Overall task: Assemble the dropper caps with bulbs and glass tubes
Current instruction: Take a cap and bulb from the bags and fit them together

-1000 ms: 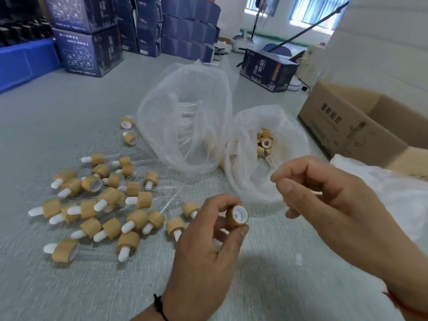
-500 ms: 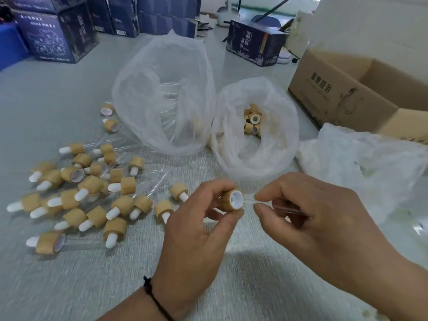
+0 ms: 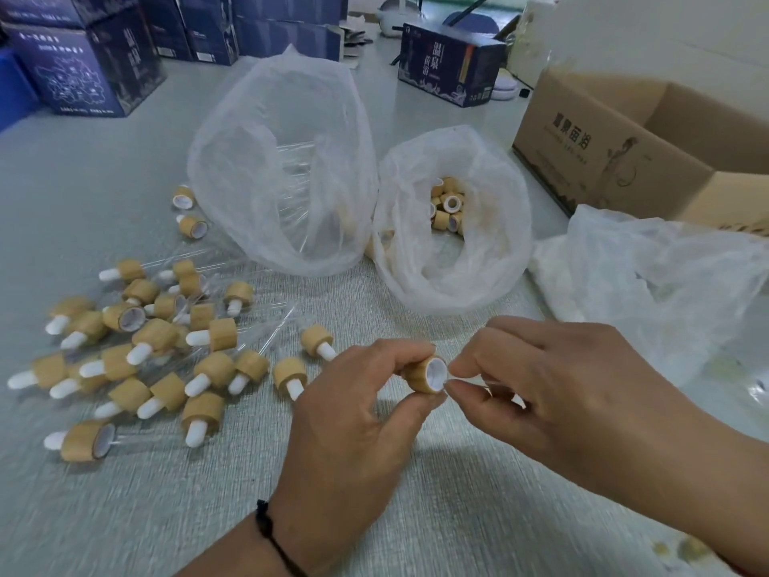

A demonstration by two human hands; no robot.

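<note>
Two hands raised over the grey table (image 3: 457, 514), a wooden dropper cap (image 3: 426, 374) gripped by the left hand (image 3: 353, 422), a glass tube (image 3: 478, 383) pinched by the right hand (image 3: 561, 389) at the cap's open mouth, finished droppers (image 3: 137, 351) scattered to the left

Left hand (image 3: 353, 414) raised, thumb and fingers curled, pinching. Right hand (image 3: 557, 389) close opposite, thumb and forefinger tips pressed together. Fingertips of both hands nearly meeting.
</note>
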